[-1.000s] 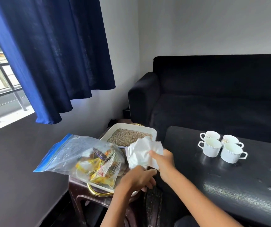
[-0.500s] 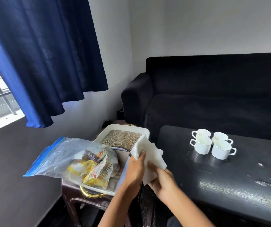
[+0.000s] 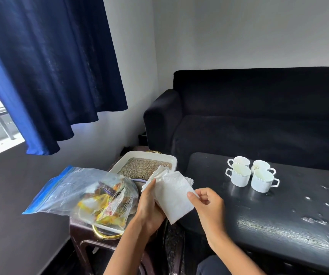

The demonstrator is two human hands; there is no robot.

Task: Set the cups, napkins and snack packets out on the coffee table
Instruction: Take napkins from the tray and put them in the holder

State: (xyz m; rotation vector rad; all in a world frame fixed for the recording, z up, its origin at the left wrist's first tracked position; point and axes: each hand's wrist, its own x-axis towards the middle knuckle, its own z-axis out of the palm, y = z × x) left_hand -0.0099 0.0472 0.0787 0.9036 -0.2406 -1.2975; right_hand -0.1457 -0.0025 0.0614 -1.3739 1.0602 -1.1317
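My left hand [image 3: 148, 207] grips a stack of white napkins [image 3: 174, 197] from below, thumb up along their left edge. My right hand [image 3: 209, 205] pinches the right edge of the top napkin between thumb and forefinger. The napkins are held in the air between the white tray [image 3: 149, 155] and the black coffee table [image 3: 278, 225], not on either. Four white cups [image 3: 251, 173] stand clustered on the table, upright, touching or nearly so. A clear zip bag of snack packets [image 3: 92, 195] lies in the near end of the tray, on a dark side stand [image 3: 84, 233]. Black sofa [image 3: 259, 116] behind, blue curtain [image 3: 50, 66] at left.
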